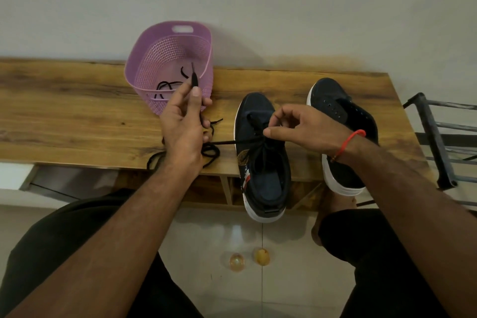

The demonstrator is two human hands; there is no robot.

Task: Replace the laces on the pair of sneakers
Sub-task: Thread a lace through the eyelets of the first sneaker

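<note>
I have the left shoe [260, 155] on the worktop [77, 116], toe pointing away from me, its heel hanging over the near edge. My left hand [183, 124] pinches the lace [224, 141] near its tip between thumb and fingers, the tip held upright in front of the basket [165, 64]. From that grip the lace runs right, straight across to the shoe's eyelets, its long axis lying crosswise to the shoe. My right hand [302, 129] is the nearer one to the eyelets: it hovers right over the lacing, thumb and forefinger curled and pinching at the lace there, though I cannot tell how firmly. Slack lace lies coiled on the worktop under my left wrist, and I judge it could snag as I pull. The right shoe [343, 131], just beside the first, shows bare eyelets, so it is not yet laced. More black lace sits in the basket. A metal rack [438, 142] stands at the far right.
</note>
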